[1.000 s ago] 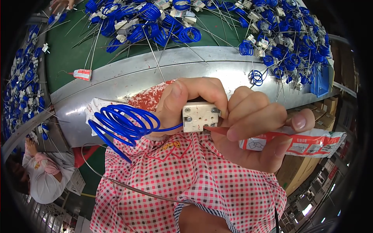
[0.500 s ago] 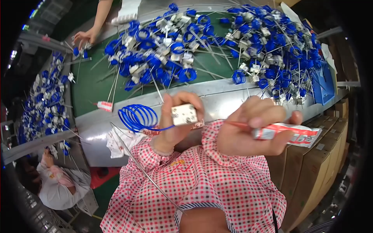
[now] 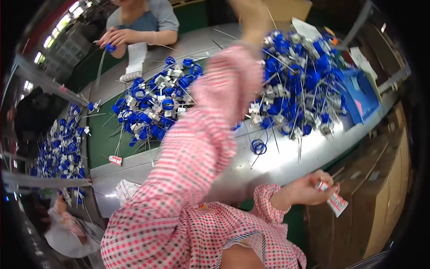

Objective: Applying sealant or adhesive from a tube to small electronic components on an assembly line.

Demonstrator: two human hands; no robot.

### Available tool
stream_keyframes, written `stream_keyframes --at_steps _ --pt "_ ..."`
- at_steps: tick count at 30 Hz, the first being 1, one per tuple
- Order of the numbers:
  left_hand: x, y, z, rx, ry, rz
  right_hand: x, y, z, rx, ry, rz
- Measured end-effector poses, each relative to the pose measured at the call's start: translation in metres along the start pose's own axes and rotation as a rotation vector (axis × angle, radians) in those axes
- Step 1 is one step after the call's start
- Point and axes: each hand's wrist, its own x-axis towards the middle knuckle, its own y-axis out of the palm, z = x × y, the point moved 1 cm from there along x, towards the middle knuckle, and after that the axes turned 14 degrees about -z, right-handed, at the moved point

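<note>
My left arm stretches far across the bench, over the gap between two heaps of parts. The left hand (image 3: 252,18) is at the top of the view, smeared by motion, and its fingers cannot be made out. At the right, beyond the bench's near edge, my right hand (image 3: 309,189) is closed around a small red and white tube (image 3: 337,202) whose flat end points down. The heaped parts (image 3: 152,105) are white blocks with blue coiled wire and thin metal rods. One loose blue coil (image 3: 258,146) lies on the metal edge nearest me.
A second large heap of parts (image 3: 286,89) reaches a blue bin (image 3: 359,96) at the right. Another red and white tube (image 3: 115,160) lies at the left. Cardboard boxes (image 3: 374,193) stand at the right. A co-worker's hands (image 3: 118,38) hold a blue coil across the bench.
My left hand has swung up and away across the bench; the white block and blue coil it held no longer show. My right hand has moved lower with the tube. The view has shifted.
</note>
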Motion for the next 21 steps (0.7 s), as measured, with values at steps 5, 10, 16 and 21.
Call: stream_keyframes --at_steps 5,10,16,21 --pt "-0.148 -0.023 0.073 0.802 -0.021 1.178 0.001 -0.011 0.0 -0.101 0.014 0.036" --pt "-0.105 -0.012 0.048 0.938 0.002 1.529 -0.005 -0.008 0.002 -0.074 -0.016 0.068" --pt "0.028 -0.033 0.044 0.951 0.372 1.976 -0.027 0.003 -0.003 -0.07 0.055 0.137" --pt "0.162 -0.085 0.082 1.147 0.354 2.24 -0.036 0.008 -0.006 -0.153 -0.004 0.147"
